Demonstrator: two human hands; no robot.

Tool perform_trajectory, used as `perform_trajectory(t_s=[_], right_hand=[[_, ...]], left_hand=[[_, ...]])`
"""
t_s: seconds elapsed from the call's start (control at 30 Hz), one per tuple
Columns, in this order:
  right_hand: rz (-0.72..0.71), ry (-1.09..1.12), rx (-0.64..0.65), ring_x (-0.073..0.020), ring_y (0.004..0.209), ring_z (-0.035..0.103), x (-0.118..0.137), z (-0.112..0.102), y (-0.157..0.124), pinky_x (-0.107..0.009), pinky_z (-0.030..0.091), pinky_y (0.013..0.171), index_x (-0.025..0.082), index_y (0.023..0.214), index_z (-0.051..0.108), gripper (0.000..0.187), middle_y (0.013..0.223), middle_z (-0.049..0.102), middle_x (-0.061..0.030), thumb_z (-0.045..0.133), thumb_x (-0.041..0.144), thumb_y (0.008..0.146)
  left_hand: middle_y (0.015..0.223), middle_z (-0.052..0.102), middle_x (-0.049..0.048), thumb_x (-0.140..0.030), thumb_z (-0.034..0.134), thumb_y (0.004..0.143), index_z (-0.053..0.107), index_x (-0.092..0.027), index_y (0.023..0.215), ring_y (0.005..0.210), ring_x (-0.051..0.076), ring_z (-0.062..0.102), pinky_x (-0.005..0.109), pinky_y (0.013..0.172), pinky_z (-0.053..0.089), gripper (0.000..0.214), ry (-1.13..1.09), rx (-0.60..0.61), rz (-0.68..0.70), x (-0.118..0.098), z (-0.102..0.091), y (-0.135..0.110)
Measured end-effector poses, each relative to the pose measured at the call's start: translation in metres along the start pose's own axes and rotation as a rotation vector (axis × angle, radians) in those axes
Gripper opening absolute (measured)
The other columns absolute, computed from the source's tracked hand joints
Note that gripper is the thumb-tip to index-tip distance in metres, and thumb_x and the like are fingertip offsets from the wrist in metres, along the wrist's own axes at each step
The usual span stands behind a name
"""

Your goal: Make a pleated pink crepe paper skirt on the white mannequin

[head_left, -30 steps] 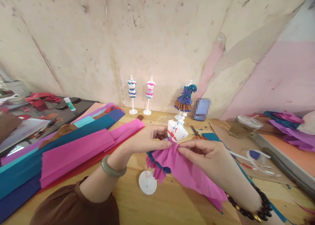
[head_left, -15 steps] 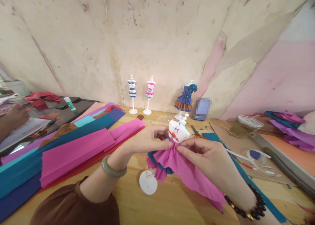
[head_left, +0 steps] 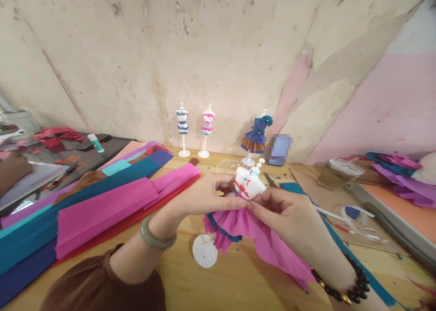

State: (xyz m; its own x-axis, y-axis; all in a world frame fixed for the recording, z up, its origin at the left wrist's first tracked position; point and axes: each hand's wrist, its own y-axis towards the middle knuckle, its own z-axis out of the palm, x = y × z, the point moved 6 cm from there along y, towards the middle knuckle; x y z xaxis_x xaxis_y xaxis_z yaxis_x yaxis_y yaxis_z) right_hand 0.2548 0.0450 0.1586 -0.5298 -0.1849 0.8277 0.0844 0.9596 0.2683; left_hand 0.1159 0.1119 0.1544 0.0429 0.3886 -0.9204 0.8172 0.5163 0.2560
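Note:
A small white dress form (head_left: 250,184) with red and blue marks leans tilted between my hands, its round white base (head_left: 205,251) showing below. Pink crepe paper (head_left: 269,245) is gathered at its waist in pleats, over a ruffle of teal paper (head_left: 235,236). My left hand (head_left: 218,197) wraps the waist from the left, its thumb pressing the pleats. From the other side my right hand (head_left: 286,211) pinches the gathered paper's edge, thumb tip close to the left thumb. The loose end of the pink paper hangs down to the right.
Folded crepe paper (head_left: 105,211) in several colours lies at left. Two small dress forms (head_left: 183,127) and one in a blue and brown dress (head_left: 255,134) stand by the wall. A lidded cup (head_left: 340,174) and paper strips are at right. Another person's hand (head_left: 15,172) shows far left.
My left thumb has slid right along the waist, nearer my right thumb, covering more pleats. The dress form has shifted slightly right.

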Motion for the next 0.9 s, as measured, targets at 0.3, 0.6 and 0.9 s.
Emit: perform_trajectory(t_s=[0.3, 0.6, 0.9], right_hand=[[-0.032, -0.045, 0.023, -0.0150, 0.057, 0.067, 0.003, 0.000, 0.000, -0.021, 0.053, 0.052, 0.022, 0.065, 0.070, 0.020, 0.062, 0.071, 0.0012, 0.067, 0.037, 0.078], [-0.151, -0.159, -0.087, -0.0212, 0.074, 0.071, 0.008, -0.018, 0.000, -0.030, 0.057, 0.063, 0.024, 0.083, 0.071, 0.020, 0.078, 0.075, -0.0029, 0.062, 0.041, 0.086], [-0.823, -0.493, -0.098, -0.0204, 0.082, 0.060, 0.048, 0.019, -0.035, -0.033, 0.050, 0.071, 0.017, 0.097, 0.068, 0.017, 0.089, 0.066, -0.0086, 0.052, 0.013, 0.095]], left_hand=[[0.092, 0.072, 0.0050, -0.037, 0.071, 0.082, 0.070, -0.015, 0.100, 0.081, 0.017, 0.064, 0.026, 0.071, 0.049, 0.028, 0.071, -0.060, -0.063, 0.002, -0.001, -0.002], [0.088, 0.071, 0.0050, -0.035, 0.068, 0.083, 0.069, -0.013, 0.104, 0.082, 0.018, 0.066, 0.026, 0.070, 0.050, 0.030, 0.085, -0.151, -0.096, 0.001, -0.008, -0.001], [0.078, 0.069, 0.0010, -0.039, 0.068, 0.083, 0.067, -0.014, 0.103, 0.069, 0.013, 0.061, 0.021, 0.059, 0.042, 0.032, 0.019, -0.272, -0.132, 0.014, -0.018, -0.001]])
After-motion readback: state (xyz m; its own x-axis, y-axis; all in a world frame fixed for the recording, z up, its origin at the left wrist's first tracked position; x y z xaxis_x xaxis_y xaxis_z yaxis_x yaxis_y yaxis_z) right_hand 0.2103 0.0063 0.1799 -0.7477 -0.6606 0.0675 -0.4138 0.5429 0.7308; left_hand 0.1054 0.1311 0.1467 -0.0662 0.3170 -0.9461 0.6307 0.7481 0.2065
